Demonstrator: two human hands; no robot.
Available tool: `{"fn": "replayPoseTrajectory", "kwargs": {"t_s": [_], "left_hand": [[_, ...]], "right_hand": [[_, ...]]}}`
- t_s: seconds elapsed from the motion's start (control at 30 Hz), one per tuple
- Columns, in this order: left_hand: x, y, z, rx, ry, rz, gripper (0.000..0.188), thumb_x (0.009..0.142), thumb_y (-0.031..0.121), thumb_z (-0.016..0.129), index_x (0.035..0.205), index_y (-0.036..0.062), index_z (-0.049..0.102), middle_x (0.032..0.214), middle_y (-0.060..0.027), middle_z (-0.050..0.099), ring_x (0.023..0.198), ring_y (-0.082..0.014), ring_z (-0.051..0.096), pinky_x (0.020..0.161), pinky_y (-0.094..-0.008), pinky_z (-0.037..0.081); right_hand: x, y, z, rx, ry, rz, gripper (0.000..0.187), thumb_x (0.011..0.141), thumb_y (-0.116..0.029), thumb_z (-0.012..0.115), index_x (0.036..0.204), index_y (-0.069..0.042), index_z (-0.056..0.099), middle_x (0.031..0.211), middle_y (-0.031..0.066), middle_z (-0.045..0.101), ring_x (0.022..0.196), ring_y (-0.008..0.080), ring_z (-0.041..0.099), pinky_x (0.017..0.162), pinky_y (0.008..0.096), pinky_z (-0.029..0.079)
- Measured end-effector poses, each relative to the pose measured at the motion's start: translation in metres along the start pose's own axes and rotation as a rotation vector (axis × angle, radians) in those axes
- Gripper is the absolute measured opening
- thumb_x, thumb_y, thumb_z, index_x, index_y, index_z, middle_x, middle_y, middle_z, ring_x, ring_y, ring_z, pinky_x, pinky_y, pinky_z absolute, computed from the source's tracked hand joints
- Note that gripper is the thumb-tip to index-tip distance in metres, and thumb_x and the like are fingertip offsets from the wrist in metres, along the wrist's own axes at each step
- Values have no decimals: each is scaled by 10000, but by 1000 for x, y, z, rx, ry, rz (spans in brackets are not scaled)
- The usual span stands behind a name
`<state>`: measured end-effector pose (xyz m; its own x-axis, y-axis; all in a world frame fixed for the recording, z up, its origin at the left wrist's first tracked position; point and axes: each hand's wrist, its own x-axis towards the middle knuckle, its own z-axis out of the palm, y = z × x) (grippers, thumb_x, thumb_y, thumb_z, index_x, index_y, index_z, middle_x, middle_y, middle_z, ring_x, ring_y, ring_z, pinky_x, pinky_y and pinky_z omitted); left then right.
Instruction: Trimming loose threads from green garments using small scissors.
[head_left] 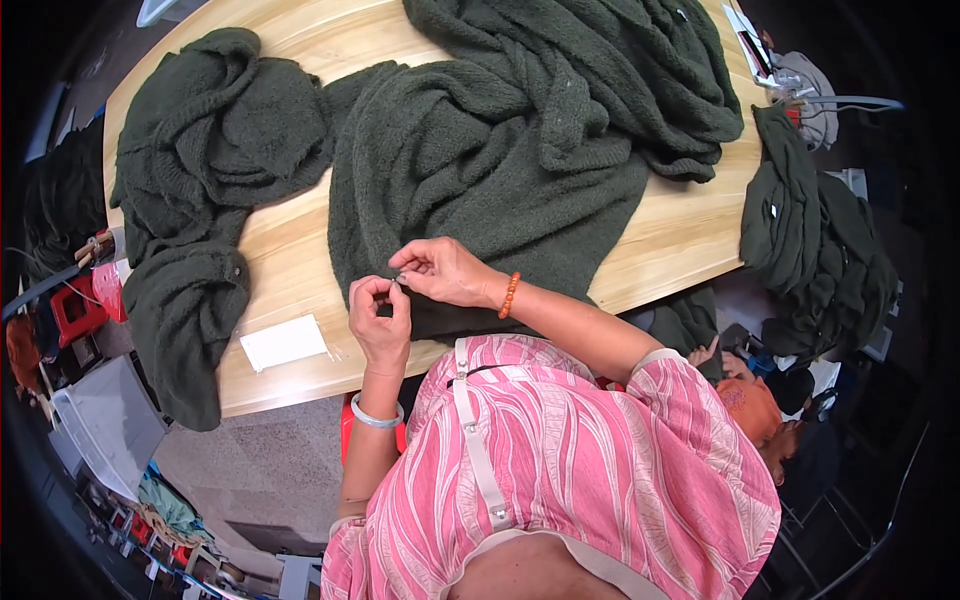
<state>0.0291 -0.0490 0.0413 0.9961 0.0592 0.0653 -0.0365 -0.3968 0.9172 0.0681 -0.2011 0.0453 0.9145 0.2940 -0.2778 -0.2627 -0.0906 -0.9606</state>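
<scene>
1. The light wood-grain tabletop (pixel 680 225) fills much of the view, its rounded edge bending toward the rim.
2. A dark green knit piece (pixel 480 200) lies in loose folds at the middle, directly beyond the hands, its near part reaching the edge by the person's body.
3. A thicker green heap (pixel 650 75) adjoins it at the upper right; where one stops and the other starts, I cannot tell.
4. At the left, a crumpled green pile (pixel 220 130) trails down over the edge.
5. The person wears a pink patterned top (pixel 600 450), close against the tabletop.
6. The right hand (pixel 440 270) is above the near part of the middle knit, its grip pinched together at the fingertips.
7. The left hand (pixel 380 315) meets it, thumb and forefinger also together.
8. A white sheet (pixel 284 343) lies flat, left of the left hand.
9. A pale bangle (pixel 377 415) circles the left wrist; orange beads (pixel 510 295) circle the right.
10. Both grips clamp a tiny piece (pixel 397 281), too small to identify.
</scene>
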Motion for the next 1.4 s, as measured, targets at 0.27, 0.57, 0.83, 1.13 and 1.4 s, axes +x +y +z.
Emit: {"fn": "replayPoseTrajectory", "kwargs": {"t_s": [0.27,0.57,0.83,1.13,1.4], "left_hand": [[-1,1,-5,116,-38,112,198,725,-69,644,860,9,522,822,-125,555,685,-244,554,594,-310,465],[0,-8,-6,112,-67,182,186,722,-82,637,841,10,527,819,-99,551,674,-182,542,573,-258,452],[4,-11,-10,108,-109,254,209,699,-73,655,836,20,528,793,-106,550,678,-221,547,587,-291,460],[2,-21,-15,-295,-181,-27,193,731,-134,585,860,-4,521,918,-73,541,750,-124,519,653,-208,437],[12,-33,-31,-894,-288,-638,65,871,-36,570,922,3,565,954,-60,571,756,-116,579,717,-243,520]], "right_hand": [[-1,-17,-6,-247,-50,-26,164,776,-93,633,858,40,683,807,208,678,770,304,687,701,362,538],[-3,-15,0,-432,-81,-142,142,762,-103,595,778,36,622,813,214,643,809,378,634,747,441,508],[1,-11,0,-471,-123,-137,140,743,-110,576,778,23,599,824,216,630,825,393,617,760,455,500],[13,-2,-11,-188,-186,49,185,758,-122,616,802,57,631,694,149,659,664,213,661,630,336,521],[16,-19,-18,-335,-285,-98,168,800,-53,645,956,4,624,879,90,640,707,149,629,643,280,513]]}}
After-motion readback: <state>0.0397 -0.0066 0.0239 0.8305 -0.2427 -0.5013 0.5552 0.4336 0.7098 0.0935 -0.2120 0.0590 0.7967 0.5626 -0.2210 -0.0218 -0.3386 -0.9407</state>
